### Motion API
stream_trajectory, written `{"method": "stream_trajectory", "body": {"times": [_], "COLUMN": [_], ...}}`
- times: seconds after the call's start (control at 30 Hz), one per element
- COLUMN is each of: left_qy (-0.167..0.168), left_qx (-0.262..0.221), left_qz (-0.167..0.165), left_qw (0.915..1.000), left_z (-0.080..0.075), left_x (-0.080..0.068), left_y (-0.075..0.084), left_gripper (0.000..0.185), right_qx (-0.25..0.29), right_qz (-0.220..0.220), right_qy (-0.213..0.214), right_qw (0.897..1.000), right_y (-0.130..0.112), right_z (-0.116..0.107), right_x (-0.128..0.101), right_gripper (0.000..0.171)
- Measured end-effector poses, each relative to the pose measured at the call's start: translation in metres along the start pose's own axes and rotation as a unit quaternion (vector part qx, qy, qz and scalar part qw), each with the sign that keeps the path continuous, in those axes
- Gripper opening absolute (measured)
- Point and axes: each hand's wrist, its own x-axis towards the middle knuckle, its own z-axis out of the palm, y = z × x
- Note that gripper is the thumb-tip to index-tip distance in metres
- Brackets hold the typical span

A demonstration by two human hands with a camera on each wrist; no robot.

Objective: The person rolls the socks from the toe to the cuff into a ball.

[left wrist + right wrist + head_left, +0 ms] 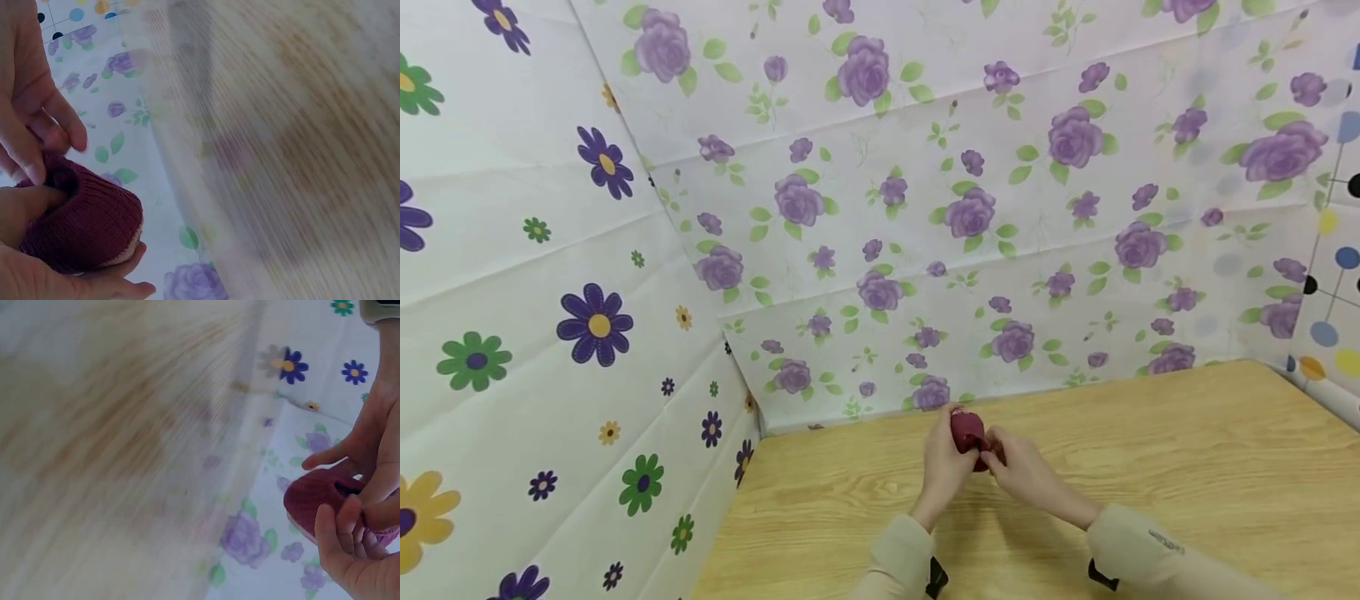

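A dark maroon ribbed knit sock (967,427), rolled into a ball, is held up between both hands over the table. My left hand (943,458) grips it from the left, its thumb tucked into the dark opening in the left wrist view and its fingers beneath. On the other side, my right hand (1026,471) pinches the rim of that opening with thumb and fingertips. The sock (94,225) shows a pale patch low on its side. In the right wrist view part of the sock (309,500) is covered by fingers.
A wood-grain table (835,500) lies beneath the hands. Behind it hangs a white sheet with purple roses (970,212); a flowered sheet (535,275) covers the left side, and a dotted one (1347,258) the right.
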Motion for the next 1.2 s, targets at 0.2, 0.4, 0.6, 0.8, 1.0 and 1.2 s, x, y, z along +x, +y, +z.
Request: {"method": "stream_trajectory", "body": {"times": [0.2,0.4,0.6,0.8,1.0,1.2], "left_qy": [-0.033,-0.088,-0.157,-0.198,-0.175,-0.075], "left_qx": [-0.023,0.001,0.033,0.003,-0.061,-0.070], "left_qz": [-0.023,-0.002,0.027,0.036,-0.024,-0.112], "left_qw": [0.9989,0.9961,0.9866,0.9795,0.9823,0.9884], "left_z": [-0.001,0.002,0.003,0.003,0.005,0.005], "left_x": [-0.001,-0.004,-0.007,-0.010,-0.015,-0.017], "left_y": [0.001,-0.004,-0.009,-0.012,-0.014,-0.019], "left_gripper": [0.062,0.064,0.066,0.038,0.029,0.020], "right_qx": [0.078,0.193,0.254,0.260,0.252,0.221], "right_qz": [0.111,0.228,0.293,0.303,0.351,0.366], "right_qy": [-0.016,-0.037,-0.043,-0.066,-0.089,-0.086], "right_qw": [0.991,0.954,0.921,0.914,0.898,0.900], "right_y": [0.005,0.006,0.015,0.029,0.041,0.042], "right_z": [-0.006,-0.008,-0.007,-0.007,-0.005,-0.003], "right_x": [0.003,0.001,-0.003,-0.009,-0.012,-0.010], "right_gripper": [0.013,0.028,0.032,0.031,0.028,0.023]}}
